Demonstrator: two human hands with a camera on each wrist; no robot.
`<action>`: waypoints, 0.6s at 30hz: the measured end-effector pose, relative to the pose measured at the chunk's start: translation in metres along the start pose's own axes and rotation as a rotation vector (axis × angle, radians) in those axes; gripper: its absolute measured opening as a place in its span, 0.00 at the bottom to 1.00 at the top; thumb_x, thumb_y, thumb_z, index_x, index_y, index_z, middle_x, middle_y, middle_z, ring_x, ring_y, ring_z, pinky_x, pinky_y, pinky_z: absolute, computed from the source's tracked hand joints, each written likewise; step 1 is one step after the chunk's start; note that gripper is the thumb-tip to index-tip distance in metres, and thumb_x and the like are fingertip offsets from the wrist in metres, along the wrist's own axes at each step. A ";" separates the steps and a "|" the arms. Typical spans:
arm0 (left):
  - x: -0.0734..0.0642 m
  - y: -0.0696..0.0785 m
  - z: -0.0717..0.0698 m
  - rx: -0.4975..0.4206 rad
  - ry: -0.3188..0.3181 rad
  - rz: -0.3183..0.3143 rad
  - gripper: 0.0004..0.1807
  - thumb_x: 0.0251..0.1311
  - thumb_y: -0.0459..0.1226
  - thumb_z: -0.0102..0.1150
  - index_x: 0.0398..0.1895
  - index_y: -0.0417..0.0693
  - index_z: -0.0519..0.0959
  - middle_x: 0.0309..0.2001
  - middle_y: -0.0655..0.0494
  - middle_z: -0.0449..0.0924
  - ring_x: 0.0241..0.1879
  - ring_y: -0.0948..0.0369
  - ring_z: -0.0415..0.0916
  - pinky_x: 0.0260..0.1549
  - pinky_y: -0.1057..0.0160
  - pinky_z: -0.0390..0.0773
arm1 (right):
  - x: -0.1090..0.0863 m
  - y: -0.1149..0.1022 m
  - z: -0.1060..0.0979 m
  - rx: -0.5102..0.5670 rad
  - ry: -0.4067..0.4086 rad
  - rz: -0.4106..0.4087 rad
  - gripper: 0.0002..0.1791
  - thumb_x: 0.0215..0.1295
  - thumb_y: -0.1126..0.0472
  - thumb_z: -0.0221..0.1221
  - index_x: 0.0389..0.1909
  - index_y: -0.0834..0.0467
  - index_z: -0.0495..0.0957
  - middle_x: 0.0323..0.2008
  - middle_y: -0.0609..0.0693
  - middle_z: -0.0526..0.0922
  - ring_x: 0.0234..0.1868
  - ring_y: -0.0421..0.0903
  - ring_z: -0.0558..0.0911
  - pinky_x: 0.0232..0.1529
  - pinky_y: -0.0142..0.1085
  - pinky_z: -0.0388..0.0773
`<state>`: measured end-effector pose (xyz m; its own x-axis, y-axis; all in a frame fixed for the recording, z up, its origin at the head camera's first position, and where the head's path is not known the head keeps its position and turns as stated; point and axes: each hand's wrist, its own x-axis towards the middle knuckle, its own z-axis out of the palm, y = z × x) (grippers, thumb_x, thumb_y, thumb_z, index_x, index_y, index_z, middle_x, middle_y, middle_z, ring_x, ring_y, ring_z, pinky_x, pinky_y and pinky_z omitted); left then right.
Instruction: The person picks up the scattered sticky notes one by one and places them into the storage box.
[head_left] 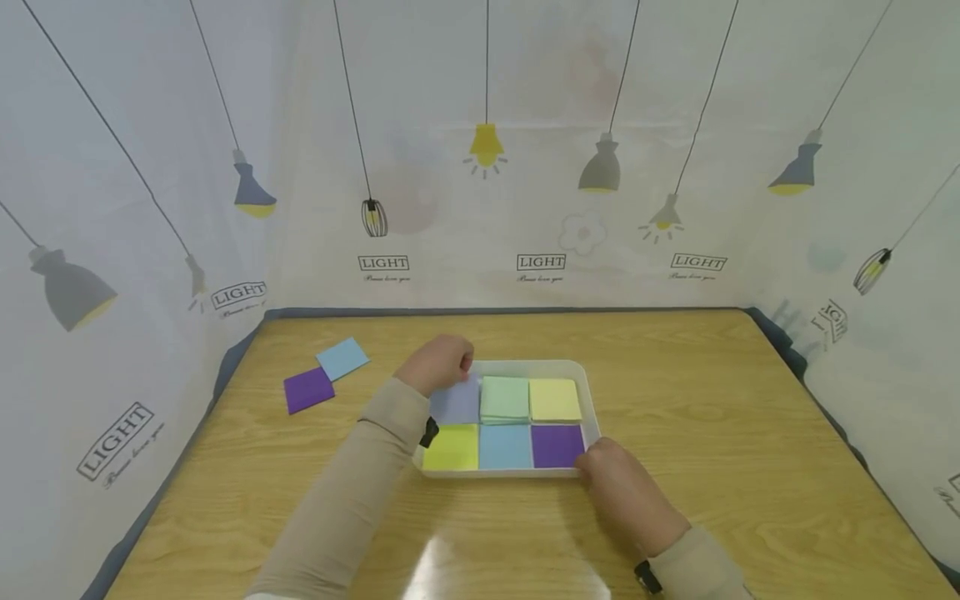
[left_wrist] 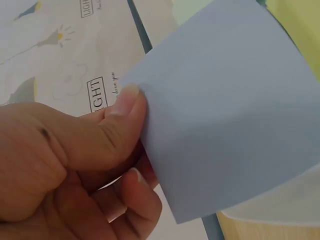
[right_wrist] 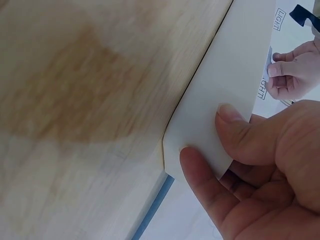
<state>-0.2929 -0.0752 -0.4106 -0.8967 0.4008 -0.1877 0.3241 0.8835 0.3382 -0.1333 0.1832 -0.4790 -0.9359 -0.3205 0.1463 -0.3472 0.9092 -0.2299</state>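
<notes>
My left hand (head_left: 437,363) is over the back left corner of a white tray (head_left: 543,367). Thumb and fingers pinch one edge of a lavender-blue sticky note (left_wrist: 225,110), which looks tilted and slightly bowed in the left wrist view. At the tray's front right corner, my right hand (head_left: 626,496) holds the wall between thumb and fingers. Inside the tray lie square notes in two rows: mint green (head_left: 505,397) and pale yellow (head_left: 554,400) behind, bright yellow (head_left: 450,447), light blue (head_left: 505,447) and purple (head_left: 557,446) in front. The mint ones form a layered stack.
Left of the tray, a light blue note (head_left: 343,358) and a purple note (head_left: 308,390) lie on the wooden table (head_left: 712,400), their edges meeting. A white cloth (head_left: 450,275) printed with lamps stands around the back and sides of the table.
</notes>
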 end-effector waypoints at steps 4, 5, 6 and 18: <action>0.003 -0.001 0.003 0.009 -0.010 -0.004 0.13 0.64 0.32 0.66 0.24 0.48 0.73 0.28 0.55 0.73 0.31 0.59 0.70 0.30 0.63 0.70 | 0.001 0.001 0.001 0.004 -0.003 0.006 0.13 0.56 0.74 0.65 0.17 0.58 0.79 0.21 0.49 0.74 0.25 0.41 0.71 0.28 0.35 0.76; 0.003 -0.001 0.003 0.009 -0.009 -0.003 0.13 0.64 0.32 0.66 0.24 0.48 0.72 0.27 0.55 0.72 0.31 0.59 0.70 0.30 0.63 0.70 | 0.001 0.001 0.001 0.006 -0.005 0.009 0.13 0.56 0.74 0.65 0.17 0.58 0.79 0.21 0.49 0.74 0.25 0.41 0.71 0.28 0.35 0.76; 0.004 -0.002 0.004 0.009 -0.006 -0.001 0.14 0.64 0.32 0.66 0.24 0.48 0.72 0.27 0.55 0.72 0.31 0.59 0.70 0.30 0.63 0.70 | 0.001 0.001 0.001 0.006 -0.009 0.012 0.13 0.57 0.74 0.65 0.18 0.58 0.79 0.21 0.49 0.74 0.26 0.41 0.71 0.28 0.36 0.76; 0.007 -0.003 0.013 0.008 0.046 0.057 0.14 0.65 0.29 0.62 0.24 0.48 0.70 0.26 0.55 0.70 0.30 0.59 0.68 0.30 0.64 0.68 | 0.000 0.000 0.000 0.016 -0.007 0.018 0.10 0.59 0.73 0.65 0.20 0.59 0.82 0.21 0.48 0.75 0.26 0.40 0.72 0.29 0.35 0.77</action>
<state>-0.2959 -0.0715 -0.4251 -0.8898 0.4387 -0.1258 0.3768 0.8617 0.3398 -0.1331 0.1829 -0.4792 -0.9422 -0.3064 0.1357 -0.3317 0.9102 -0.2482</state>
